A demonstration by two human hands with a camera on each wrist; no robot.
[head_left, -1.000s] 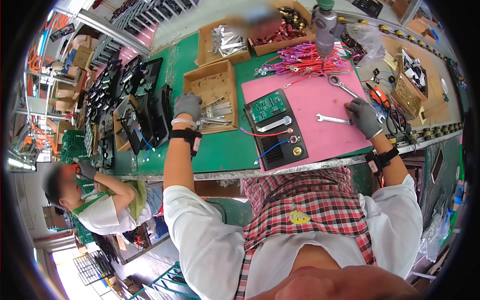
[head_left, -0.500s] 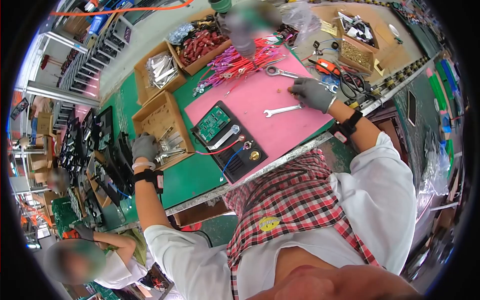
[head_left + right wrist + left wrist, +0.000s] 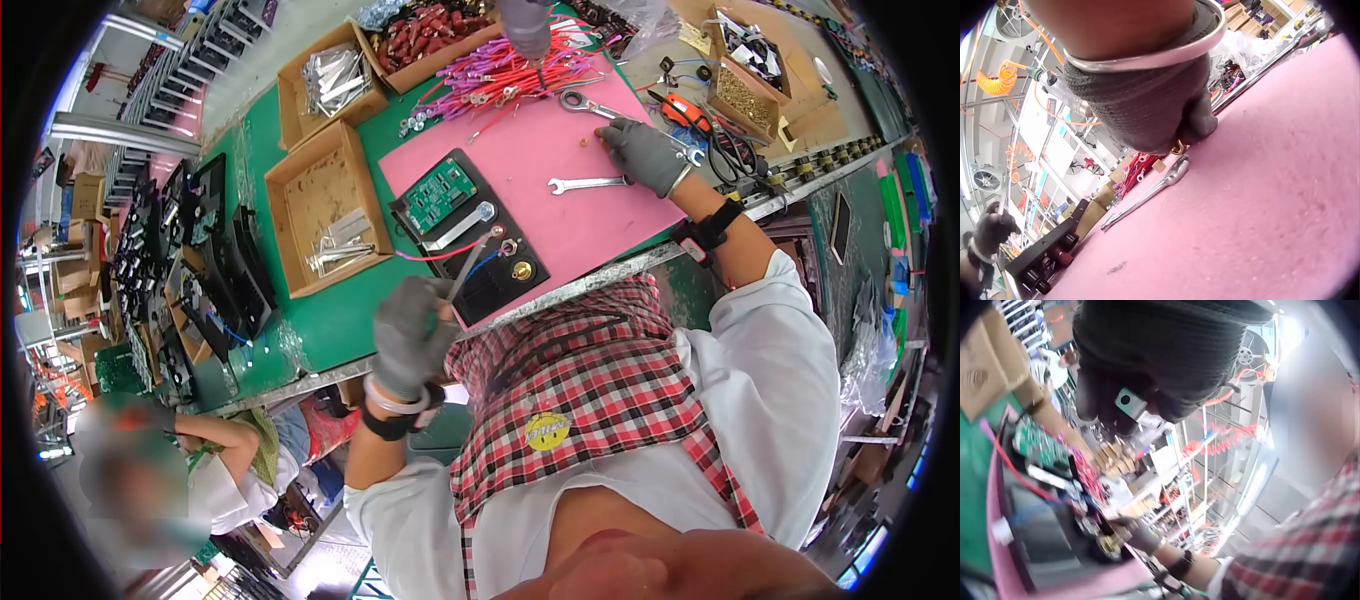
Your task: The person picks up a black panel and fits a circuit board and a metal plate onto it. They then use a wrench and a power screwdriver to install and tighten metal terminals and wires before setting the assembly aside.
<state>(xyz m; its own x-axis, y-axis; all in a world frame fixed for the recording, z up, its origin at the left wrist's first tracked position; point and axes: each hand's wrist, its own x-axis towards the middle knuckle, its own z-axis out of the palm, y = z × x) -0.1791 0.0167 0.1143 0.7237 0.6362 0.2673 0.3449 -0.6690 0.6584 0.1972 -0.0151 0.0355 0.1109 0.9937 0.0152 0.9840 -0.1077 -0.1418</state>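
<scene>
My gloved left hand pinches a flat metal strip over the front edge of the black panel; the strip's holed end shows under the fingers in the left wrist view. On the panel lie a green circuit board, a metal bar, a red wire, a blue wire and a brass nut. My gloved right hand, low over the pink mat, pinches a small brass ring. Beside it lie an open-end wrench and a ratchet wrench.
Left of the panel stands a cardboard box with metal strips, another box of strips behind it. Red and purple wires are heaped at the back under a hanging tool. Orange-handled pliers lie right. Another person sits at left.
My left hand has left the box of strips and moved right and toward me, now with a strip in its fingers. The right hand has stayed by the wrenches. The head view has turned.
</scene>
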